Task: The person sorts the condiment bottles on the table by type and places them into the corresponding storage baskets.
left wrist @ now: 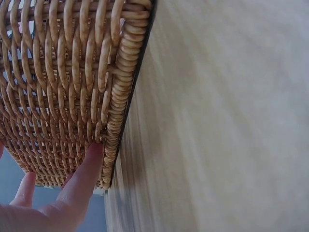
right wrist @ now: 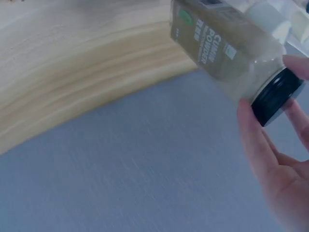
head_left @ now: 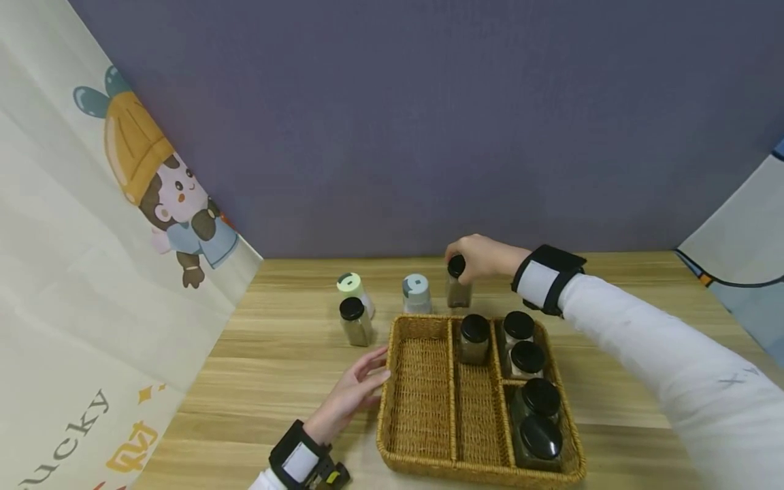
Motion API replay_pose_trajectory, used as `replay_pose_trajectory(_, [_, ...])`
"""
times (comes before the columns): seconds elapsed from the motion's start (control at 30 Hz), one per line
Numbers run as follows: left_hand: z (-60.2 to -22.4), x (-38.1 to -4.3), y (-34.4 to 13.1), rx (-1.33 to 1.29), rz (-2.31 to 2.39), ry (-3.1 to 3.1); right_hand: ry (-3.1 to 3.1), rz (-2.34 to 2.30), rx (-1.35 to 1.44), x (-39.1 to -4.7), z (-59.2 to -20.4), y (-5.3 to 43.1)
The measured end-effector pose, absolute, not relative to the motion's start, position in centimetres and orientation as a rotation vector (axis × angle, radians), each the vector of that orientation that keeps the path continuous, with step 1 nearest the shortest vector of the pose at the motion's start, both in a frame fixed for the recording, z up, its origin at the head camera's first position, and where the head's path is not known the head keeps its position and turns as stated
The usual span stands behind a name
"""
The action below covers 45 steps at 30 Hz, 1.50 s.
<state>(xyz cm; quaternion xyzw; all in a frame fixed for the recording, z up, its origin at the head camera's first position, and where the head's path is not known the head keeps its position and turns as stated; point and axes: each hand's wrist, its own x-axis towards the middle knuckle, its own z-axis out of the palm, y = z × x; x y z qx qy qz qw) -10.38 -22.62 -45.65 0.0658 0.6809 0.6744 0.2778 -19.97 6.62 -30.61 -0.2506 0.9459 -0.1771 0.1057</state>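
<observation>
Behind the far edge of the basket (head_left: pixel 422 408), the right hand (head_left: pixel 480 260) holds the cumin jar (head_left: pixel 459 294) from above, thumb and fingers pinched round its black lid (right wrist: pixel 277 95). The cumin jar is nearly upright in the head view, near the basket's back rim; whether its base touches the table (head_left: pixel 288 381) I cannot tell. From the right wrist its label can be read — "CUMIN POWDER" in white letters, with a round green mark.

At the basket's left wall is the left hand (head_left: pixel 352 391), its fingers loosely spread and touching the wicker from outside. Seen from the left wrist, one fingertip (left wrist: pixel 91 157) meets the weave low down, close to the bottom edge.

Two long sections and a divided right-hand one make up the basket. A single jar (head_left: pixel 474 347) stands towards the back of the middle section. On the right, two back jars (head_left: pixel 527 357) and two front jars (head_left: pixel 541 439) stand on either side of the crosspiece — all with black lids.

Left of the cumin jar, just behind the basket, is a pale-topped bottle (head_left: pixel 417 294). Farther left stands a green-topped bottle (head_left: pixel 350 284), with a squat jar (head_left: pixel 357 331) just in front of it.
</observation>
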Motion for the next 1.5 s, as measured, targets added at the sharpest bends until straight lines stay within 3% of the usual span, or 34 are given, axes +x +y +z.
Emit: replay_pose_trajectory(1.5, [-45.7, -11.2, -21.5, 0.201, 1.856, 1.784, 2.794, -0.499, -0.759, -16.0, -24.0, 8.7])
